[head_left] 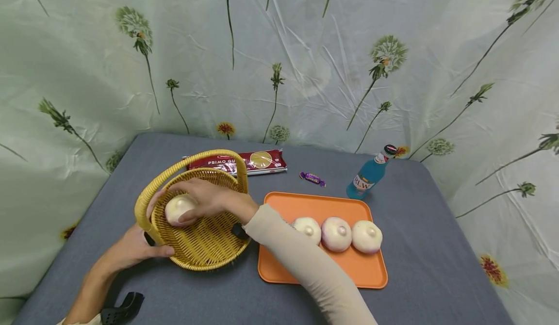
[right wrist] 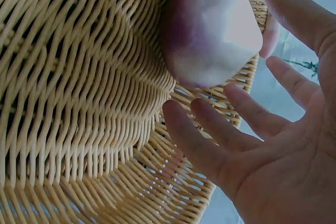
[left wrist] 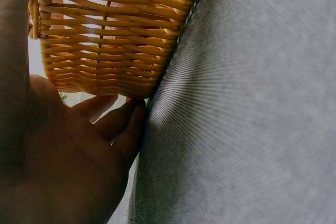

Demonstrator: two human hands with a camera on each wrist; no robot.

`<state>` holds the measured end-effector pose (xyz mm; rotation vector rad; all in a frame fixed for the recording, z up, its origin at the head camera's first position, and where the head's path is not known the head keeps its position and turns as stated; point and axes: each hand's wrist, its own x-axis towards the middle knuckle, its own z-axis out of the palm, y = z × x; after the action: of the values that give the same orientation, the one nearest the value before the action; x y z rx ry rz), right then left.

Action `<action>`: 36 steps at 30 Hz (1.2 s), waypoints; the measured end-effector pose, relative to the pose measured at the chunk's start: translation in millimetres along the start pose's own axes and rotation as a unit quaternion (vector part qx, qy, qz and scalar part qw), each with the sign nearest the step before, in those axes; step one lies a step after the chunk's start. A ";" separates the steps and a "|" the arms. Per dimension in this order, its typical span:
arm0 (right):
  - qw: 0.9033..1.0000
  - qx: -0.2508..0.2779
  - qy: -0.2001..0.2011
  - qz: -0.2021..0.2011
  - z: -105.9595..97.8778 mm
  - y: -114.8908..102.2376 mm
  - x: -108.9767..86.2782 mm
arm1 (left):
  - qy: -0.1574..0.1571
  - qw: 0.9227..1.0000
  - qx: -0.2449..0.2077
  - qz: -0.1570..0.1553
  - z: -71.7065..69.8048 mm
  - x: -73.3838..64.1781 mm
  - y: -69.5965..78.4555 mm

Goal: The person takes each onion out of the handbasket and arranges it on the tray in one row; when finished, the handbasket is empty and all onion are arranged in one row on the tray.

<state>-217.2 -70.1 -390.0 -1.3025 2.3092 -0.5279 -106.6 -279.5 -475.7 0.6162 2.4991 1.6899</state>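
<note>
A yellow wicker basket [head_left: 205,254] with an arched handle stands at the left of the table. My left hand [head_left: 131,247] grips its left side, the thumb at the rim and the fingers against the outside; the left wrist view shows fingertips at the basket's woven wall [left wrist: 110,40]. Inside lies one round white onion [right wrist: 210,30] tinged with purple, against the far left wall. My right hand [head_left: 207,196] reaches over the basket; the right wrist view shows its fingers spread beside the onion, not closed round it. An orange tray [head_left: 279,267] carries three similar onions [head_left: 336,234].
Behind the basket lies a red packet [head_left: 266,161], partly hidden by the handle. A purple-wrapped candy [head_left: 312,178] is right of it. A blue bottle [head_left: 369,174] with a dark cap stands behind the tray. Grey cloth [head_left: 419,247] covers the table, with a flower-print curtain behind.
</note>
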 end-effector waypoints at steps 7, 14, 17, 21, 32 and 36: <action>1.000 -0.005 -0.001 0.022 4.7 -2.3 2.5 | -0.003 1.000 0.001 0.000 -1.0 0.8 0.2; 0.999 -0.040 -0.009 0.029 7.2 -4.2 3.5 | -0.002 1.000 -0.008 0.005 -0.3 0.5 1.1; 0.998 -0.055 -0.015 0.032 7.6 -5.0 3.9 | -0.002 1.000 -0.012 0.006 0.0 0.0 0.9; 0.996 -0.077 -0.022 0.035 8.2 -6.4 4.7 | 0.000 1.000 -0.009 0.008 0.4 -0.7 0.7; 0.995 -0.090 -0.039 0.024 7.1 -7.0 1.6 | -0.005 1.000 -0.004 0.006 0.7 -1.6 0.9; 0.996 -0.079 -0.043 0.021 4.0 -5.1 -3.2 | -0.004 1.000 -0.005 0.005 0.3 -1.5 0.4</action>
<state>-210.0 -70.2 -390.1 -1.3182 2.3392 -0.2751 -105.1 -279.7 -475.7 0.6341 2.4844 1.6995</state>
